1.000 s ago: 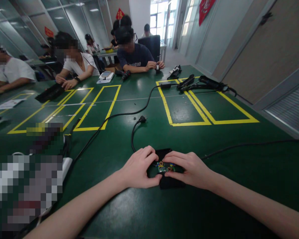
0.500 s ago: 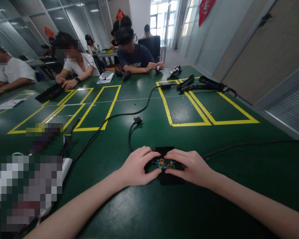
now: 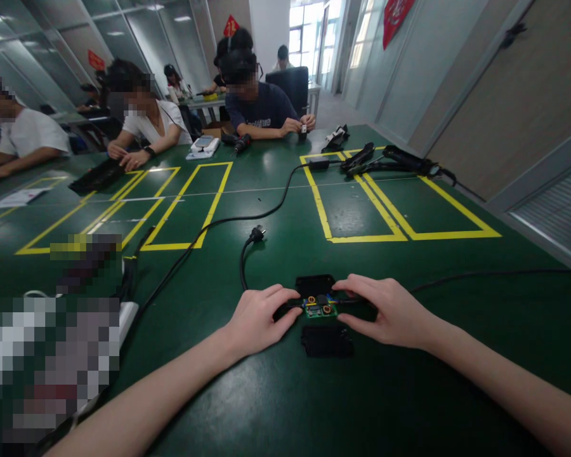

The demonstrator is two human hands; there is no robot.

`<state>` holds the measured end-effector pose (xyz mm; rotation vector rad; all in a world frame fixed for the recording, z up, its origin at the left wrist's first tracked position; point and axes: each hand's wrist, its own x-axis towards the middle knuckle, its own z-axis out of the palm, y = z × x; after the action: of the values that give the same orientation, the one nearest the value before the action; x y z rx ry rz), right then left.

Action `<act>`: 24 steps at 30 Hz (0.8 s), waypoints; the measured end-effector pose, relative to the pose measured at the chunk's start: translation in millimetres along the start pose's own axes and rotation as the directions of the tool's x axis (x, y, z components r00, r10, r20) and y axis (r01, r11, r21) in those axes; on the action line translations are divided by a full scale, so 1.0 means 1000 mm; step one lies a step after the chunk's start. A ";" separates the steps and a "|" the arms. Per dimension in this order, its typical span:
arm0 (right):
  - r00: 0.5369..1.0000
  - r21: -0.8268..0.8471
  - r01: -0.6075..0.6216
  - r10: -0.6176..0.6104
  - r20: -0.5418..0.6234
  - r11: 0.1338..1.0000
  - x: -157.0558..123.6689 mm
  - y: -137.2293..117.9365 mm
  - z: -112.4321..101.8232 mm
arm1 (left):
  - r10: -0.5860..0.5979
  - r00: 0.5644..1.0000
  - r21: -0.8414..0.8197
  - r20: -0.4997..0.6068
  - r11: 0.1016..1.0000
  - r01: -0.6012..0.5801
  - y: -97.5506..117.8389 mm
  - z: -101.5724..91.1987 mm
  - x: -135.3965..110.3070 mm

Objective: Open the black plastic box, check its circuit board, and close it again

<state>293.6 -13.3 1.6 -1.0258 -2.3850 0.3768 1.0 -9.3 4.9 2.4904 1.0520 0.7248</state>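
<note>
A small green circuit board (image 3: 320, 309) with copper-coloured ring coils lies on the table in front of me, a black cable running from each end. My left hand (image 3: 261, 317) rests at its left end, thumb and forefinger apart on either side of the cable there. My right hand (image 3: 390, 311) is at the right end, open, with thumb and fingers spread around the other cable. Beyond the board lies one black plastic case half (image 3: 315, 284); nearer to me is a second black case half (image 3: 327, 343).
A black cord's plug (image 3: 257, 234) lies beyond my left hand. A long black cable (image 3: 247, 218) crosses the green table (image 3: 266, 406), marked with yellow tape. Black devices (image 3: 394, 158) lie far right, a power drill (image 3: 241, 143) farther back. Several people (image 3: 264, 105) sit across the table.
My right hand has drawn back to the right and its fingers have spread. My left hand has shifted slightly left. More of the circuit board and both case halves now shows.
</note>
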 end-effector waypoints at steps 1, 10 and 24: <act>1.000 -0.003 0.002 -0.002 0.030 1.000 -0.001 0.001 0.000 | 0.003 1.000 0.007 0.002 1.000 -0.003 0.000 0.000 -0.001; 0.989 -0.033 -0.033 0.037 0.143 0.999 0.001 -0.006 -0.005 | 0.026 0.996 0.034 0.086 0.999 -0.029 0.004 -0.003 -0.001; 0.998 -0.061 0.001 0.003 0.066 0.998 0.005 -0.004 0.004 | -0.093 0.996 0.083 0.013 0.992 0.091 0.000 0.002 0.002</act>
<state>286.3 -12.7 1.5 -1.0571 -2.4687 0.3458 3.4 -8.4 4.3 2.4926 1.2045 0.6450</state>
